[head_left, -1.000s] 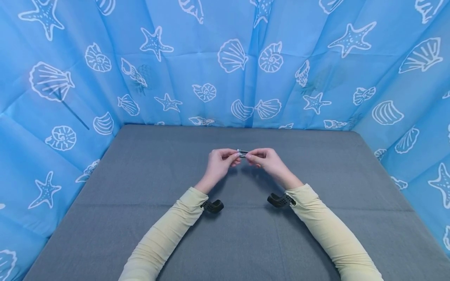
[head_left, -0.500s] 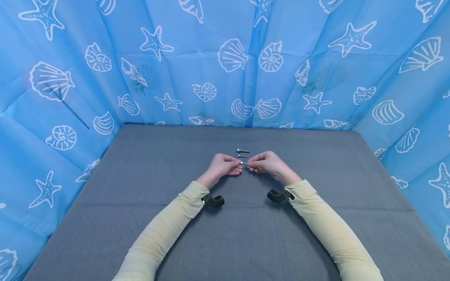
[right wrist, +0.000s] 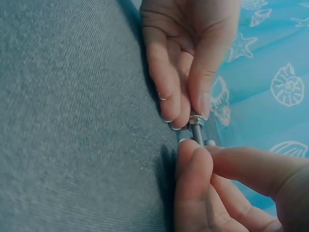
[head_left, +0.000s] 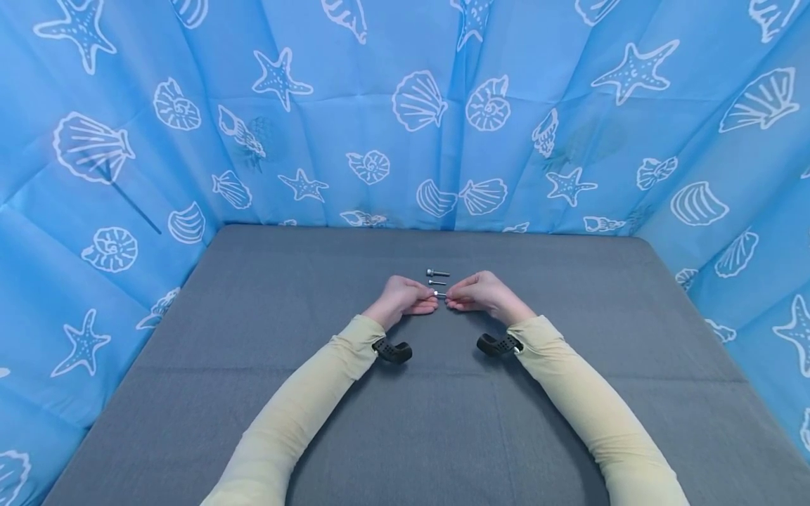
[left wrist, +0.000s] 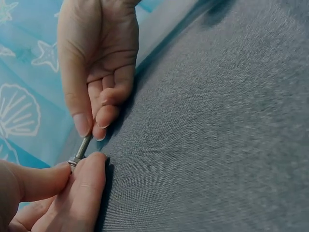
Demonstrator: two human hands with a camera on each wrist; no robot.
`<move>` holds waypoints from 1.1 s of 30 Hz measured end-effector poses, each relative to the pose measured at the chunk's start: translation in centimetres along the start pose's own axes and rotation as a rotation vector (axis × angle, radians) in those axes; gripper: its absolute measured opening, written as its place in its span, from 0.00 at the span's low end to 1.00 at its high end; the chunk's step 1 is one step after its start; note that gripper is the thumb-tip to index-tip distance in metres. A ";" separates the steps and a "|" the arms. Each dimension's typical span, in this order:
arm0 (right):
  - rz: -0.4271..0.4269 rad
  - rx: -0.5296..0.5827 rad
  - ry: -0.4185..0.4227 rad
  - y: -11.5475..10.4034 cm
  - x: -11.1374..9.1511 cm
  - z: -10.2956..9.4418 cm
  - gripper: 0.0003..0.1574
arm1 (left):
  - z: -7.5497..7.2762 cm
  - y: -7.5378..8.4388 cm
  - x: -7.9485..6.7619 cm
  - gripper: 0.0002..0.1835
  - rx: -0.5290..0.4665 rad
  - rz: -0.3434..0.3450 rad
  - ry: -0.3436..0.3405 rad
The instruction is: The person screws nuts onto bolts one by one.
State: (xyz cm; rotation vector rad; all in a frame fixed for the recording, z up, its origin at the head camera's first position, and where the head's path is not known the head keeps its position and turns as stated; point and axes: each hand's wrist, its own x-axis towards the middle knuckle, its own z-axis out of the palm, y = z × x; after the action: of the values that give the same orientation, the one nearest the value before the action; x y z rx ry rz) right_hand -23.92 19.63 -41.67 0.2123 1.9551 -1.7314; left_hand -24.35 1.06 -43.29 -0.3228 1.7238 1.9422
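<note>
Between my two hands lies a small silver bolt [head_left: 441, 294], pinched at both ends. My left hand [head_left: 403, 295] has thumb and finger on its head end, where a hex nut [right wrist: 197, 120] sits on the shank in the right wrist view. Thumb and fingers of my right hand [head_left: 486, 292] pinch the threaded end, and bare thread [left wrist: 84, 146] shows in the gap in the left wrist view. Just beyond, a long bolt [head_left: 438, 272] and a shorter bolt [head_left: 437, 282] lie parallel on the table, heads to the left.
The table [head_left: 405, 429] has a grey cloth cover. Blue curtains [head_left: 354, 119] with white shells and starfish stand along its back and sides. Dark curved wrist mounts [head_left: 394, 352] stick out inward from both cuffs.
Both hands were at the farther bolts one second ago. They let go, came closer to me and took hold of the nearest bolt; since half a second ago they have barely moved.
</note>
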 end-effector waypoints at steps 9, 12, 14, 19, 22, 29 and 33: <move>0.029 -0.035 0.015 -0.6 0.6 0.4 0.15 | 0.0 0.5 0.3 0.08 0.008 -0.013 0.037; 0.039 -0.052 0.017 -0.7 0.8 0.5 0.16 | -0.1 0.5 0.2 0.07 0.023 -0.017 0.044; 0.046 -0.062 0.020 -0.7 1.0 0.5 0.16 | -0.1 0.5 0.2 0.07 0.034 -0.017 0.045; 0.055 -0.094 0.014 -1.0 1.1 0.7 0.15 | -0.3 0.6 0.2 0.06 0.042 -0.016 0.047; 0.043 -0.126 0.009 -1.1 1.0 0.8 0.15 | -0.3 0.6 0.3 0.06 0.040 -0.011 0.048; 0.002 -0.057 0.009 -0.3 0.4 0.2 0.17 | -0.7 0.5 -0.4 0.08 0.064 0.004 0.016; -0.085 -0.016 -0.026 -0.3 -0.8 -0.9 0.20 | -2.5 1.7 -1.1 0.10 0.153 0.077 -0.015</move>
State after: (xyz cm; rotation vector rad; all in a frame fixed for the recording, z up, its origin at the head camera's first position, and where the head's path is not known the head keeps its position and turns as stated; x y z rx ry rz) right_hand -23.59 20.64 -40.96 0.1016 1.9844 -1.7628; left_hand -24.73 -1.67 -41.71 -0.1886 1.8865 1.8469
